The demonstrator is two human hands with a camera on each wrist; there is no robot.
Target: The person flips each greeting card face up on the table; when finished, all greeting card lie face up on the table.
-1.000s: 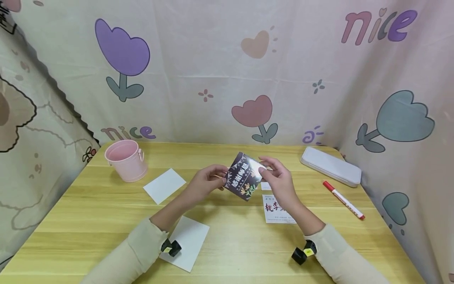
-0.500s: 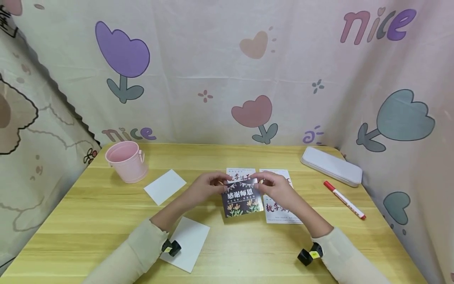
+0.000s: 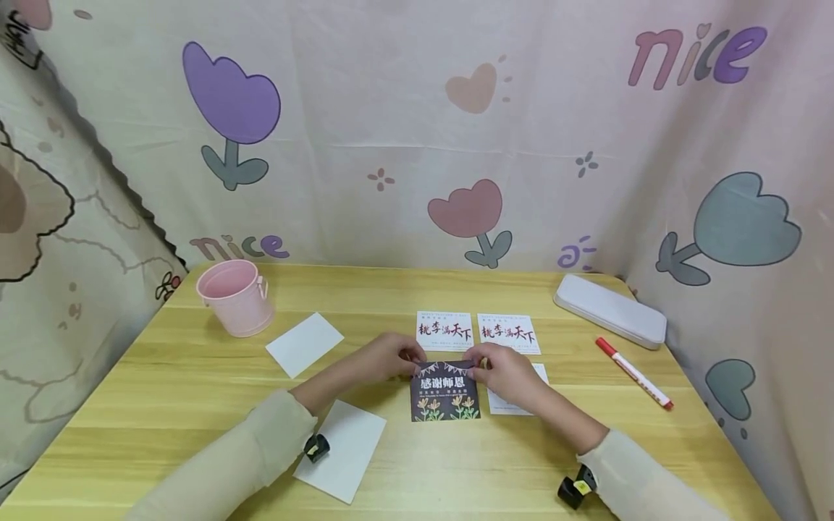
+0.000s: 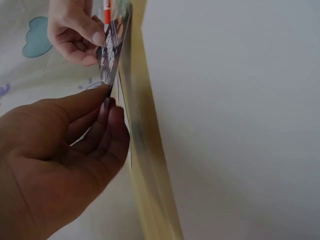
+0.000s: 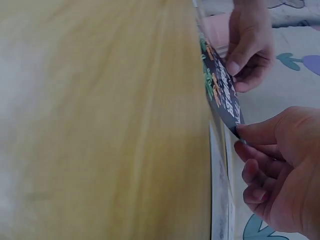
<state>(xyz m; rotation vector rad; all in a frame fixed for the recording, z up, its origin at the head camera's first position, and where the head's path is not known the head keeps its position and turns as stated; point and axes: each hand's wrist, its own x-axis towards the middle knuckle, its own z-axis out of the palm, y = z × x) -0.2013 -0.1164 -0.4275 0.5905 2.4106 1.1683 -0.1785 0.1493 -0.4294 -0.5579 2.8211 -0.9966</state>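
Note:
A dark card (image 3: 446, 394) with white Chinese lettering and orange flowers lies low over the table in the head view. At its upper left corner my left hand (image 3: 392, 357) pinches it between thumb and fingers. My right hand (image 3: 504, 370) pinches the upper right corner the same way. In both wrist views the card is tilted, its far edge raised by the fingertips. Just behind it are two white cards with red lettering, a left one (image 3: 444, 331) and a right one (image 3: 510, 333). A third white card (image 3: 508, 407) is partly hidden beneath my right hand.
A pink bucket (image 3: 236, 300) stands at the back left, near a blank white card (image 3: 304, 345). A larger white card (image 3: 342, 452) lies by my left sleeve. On the right are a white case (image 3: 609, 311) and a red-and-white marker (image 3: 634, 373).
Both hands have brought the dark card down and toward me, turning it from slanted to square with the table. The white cards behind it have come into view.

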